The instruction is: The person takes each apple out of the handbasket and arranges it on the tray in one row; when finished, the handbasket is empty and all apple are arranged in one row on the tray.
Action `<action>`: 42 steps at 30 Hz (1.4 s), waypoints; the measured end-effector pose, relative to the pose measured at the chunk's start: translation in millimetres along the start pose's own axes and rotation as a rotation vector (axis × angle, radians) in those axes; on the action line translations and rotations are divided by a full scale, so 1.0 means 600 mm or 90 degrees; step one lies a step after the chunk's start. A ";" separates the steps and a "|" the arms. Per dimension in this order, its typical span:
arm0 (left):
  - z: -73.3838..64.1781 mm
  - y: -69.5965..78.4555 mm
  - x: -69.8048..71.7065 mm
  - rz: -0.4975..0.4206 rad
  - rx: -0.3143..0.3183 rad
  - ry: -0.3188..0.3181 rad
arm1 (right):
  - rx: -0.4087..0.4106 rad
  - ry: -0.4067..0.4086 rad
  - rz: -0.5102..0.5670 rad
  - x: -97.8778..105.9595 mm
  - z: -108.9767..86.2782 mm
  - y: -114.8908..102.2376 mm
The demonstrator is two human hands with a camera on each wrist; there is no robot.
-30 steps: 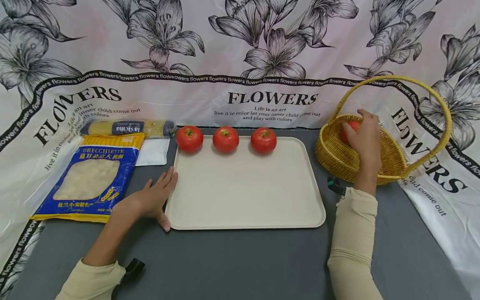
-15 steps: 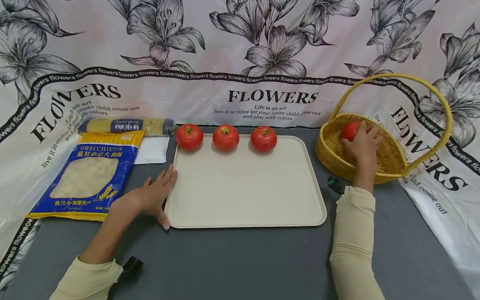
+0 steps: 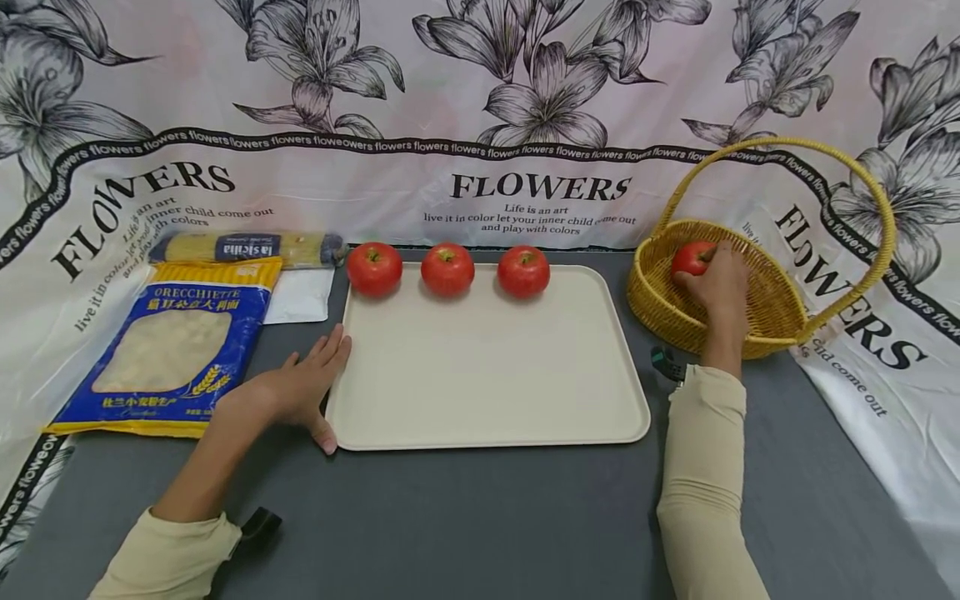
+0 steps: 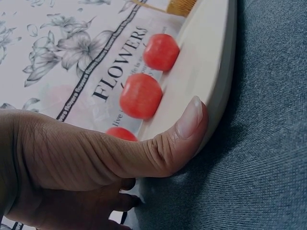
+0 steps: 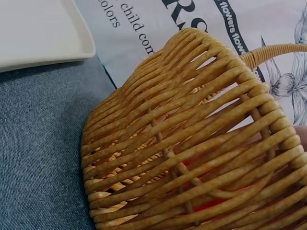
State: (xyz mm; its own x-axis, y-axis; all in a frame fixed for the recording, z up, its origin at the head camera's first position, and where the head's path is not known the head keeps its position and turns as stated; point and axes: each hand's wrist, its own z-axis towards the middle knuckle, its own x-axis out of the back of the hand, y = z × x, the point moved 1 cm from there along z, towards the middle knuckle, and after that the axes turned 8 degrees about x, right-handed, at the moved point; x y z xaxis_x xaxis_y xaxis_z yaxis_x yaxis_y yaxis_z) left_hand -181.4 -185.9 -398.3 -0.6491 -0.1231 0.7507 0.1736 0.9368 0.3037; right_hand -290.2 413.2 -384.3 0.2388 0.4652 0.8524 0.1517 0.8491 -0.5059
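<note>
My left hand (image 3: 288,396) lies with straight fingers along the left edge of the cream tray (image 3: 487,367), its thumb against the near corner. Three red tomatoes (image 3: 447,270) stand in a row at the tray's far edge. Inside the yellow wicker basket (image 3: 667,317), right of the tray, my right hand (image 3: 723,287) curls its fingers and thumb round another tomato (image 3: 692,257). The right wrist view looks at the basket's woven side (image 5: 177,134), through which some red shows; the hand there is mostly hidden. In the left wrist view, the thumb (image 4: 189,122) touches the tray rim.
At the left lie a blue and yellow bag of orecchiette (image 3: 165,350), a long pasta packet (image 3: 247,248) and a white packet (image 3: 302,296). The basket's tall handle (image 3: 885,200) arches over its right side. A flower-printed sheet (image 3: 420,100) hangs behind the grey table.
My right hand has lowered into the basket and closed its fingers about the tomato, which has turned slightly. My left hand stays at the tray's edge. The head view has shifted a little.
</note>
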 end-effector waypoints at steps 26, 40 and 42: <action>0.000 0.000 0.001 0.006 0.003 -0.007 | 0.001 0.104 0.034 0.047 -0.029 -0.043; -0.001 -0.001 0.003 0.009 -0.005 -0.007 | 0.011 0.147 0.070 0.106 -0.060 -0.108; -0.001 -0.002 0.003 0.003 -0.006 -0.007 | 0.019 0.152 0.070 0.112 -0.062 -0.118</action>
State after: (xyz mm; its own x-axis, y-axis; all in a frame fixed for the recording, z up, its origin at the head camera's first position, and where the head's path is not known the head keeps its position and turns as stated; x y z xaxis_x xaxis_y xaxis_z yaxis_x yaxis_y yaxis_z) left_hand -182.3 -187.2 -397.0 -0.6567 -0.1142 0.7455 0.1839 0.9344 0.3051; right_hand -249.2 375.2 -296.3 0.4722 0.4858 0.7356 0.0848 0.8056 -0.5864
